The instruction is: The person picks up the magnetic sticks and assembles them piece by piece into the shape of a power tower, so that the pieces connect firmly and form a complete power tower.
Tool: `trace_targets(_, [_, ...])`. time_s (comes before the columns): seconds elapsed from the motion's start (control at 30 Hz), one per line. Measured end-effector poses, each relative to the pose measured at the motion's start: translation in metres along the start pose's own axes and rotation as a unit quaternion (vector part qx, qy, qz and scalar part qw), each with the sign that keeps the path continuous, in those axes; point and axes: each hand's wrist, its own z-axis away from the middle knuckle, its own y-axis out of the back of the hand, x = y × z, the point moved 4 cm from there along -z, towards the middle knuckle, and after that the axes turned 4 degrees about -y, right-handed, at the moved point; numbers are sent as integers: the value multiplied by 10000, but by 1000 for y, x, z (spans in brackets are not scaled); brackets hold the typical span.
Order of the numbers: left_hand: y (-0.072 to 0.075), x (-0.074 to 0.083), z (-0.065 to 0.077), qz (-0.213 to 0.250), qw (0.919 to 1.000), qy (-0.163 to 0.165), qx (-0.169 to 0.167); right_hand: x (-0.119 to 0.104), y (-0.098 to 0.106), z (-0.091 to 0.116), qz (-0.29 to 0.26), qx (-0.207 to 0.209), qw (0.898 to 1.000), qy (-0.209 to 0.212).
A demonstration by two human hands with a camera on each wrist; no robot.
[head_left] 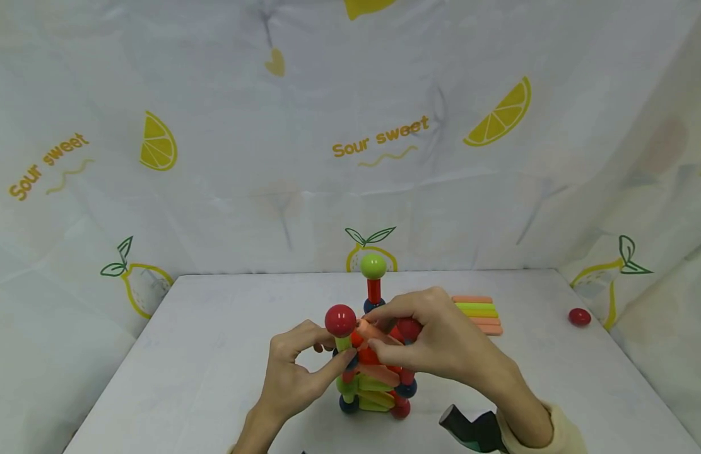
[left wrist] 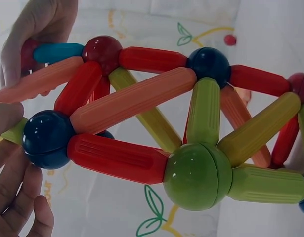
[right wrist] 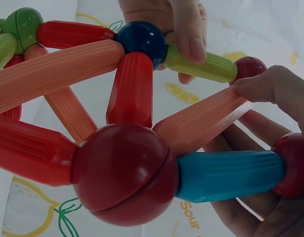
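A tower of coloured magnetic sticks and balls (head_left: 373,383) stands upright on the table between both hands. My left hand (head_left: 296,372) steadies its near-left upper corner, the thumb and fingers pinching a yellow-green stick (right wrist: 206,64) between a dark blue ball (right wrist: 142,43) and a red top ball (head_left: 341,320). With thumb and fingertips, my right hand (head_left: 441,340) pinches a salmon stick (right wrist: 203,118). That stick slants from a red ball (right wrist: 127,173) up towards the red top ball; contact at its upper end is unclear. A blue stick (right wrist: 231,175) with a red ball on its end runs beside the right palm.
Behind the right hand lies a row of salmon and yellow-green sticks (head_left: 477,310). One loose red ball (head_left: 580,317) sits near the table's right edge. A green ball (head_left: 373,266) tops the tower's rear post. A lemon-printed cloth (head_left: 259,208) hangs behind.
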Motion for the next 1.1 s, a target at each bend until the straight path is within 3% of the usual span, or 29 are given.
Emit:
trace_targets(0.43, [-2,-1,1,-5,9999,15,-115,3,4,3,196,154,9992,300])
trace_targets(0.7, [-4,-8,9,-187,9953,636,-704,6,9,9,174,283,9994,26])
trace_targets(0.9, [2,-11,12,-227,9910,1097,-735,10,27,21,495,1119,9924,120])
trace_targets(1.1, [21,-19,12,-699,9857,1523,-199,30,44,34,466,2038,9774,-306])
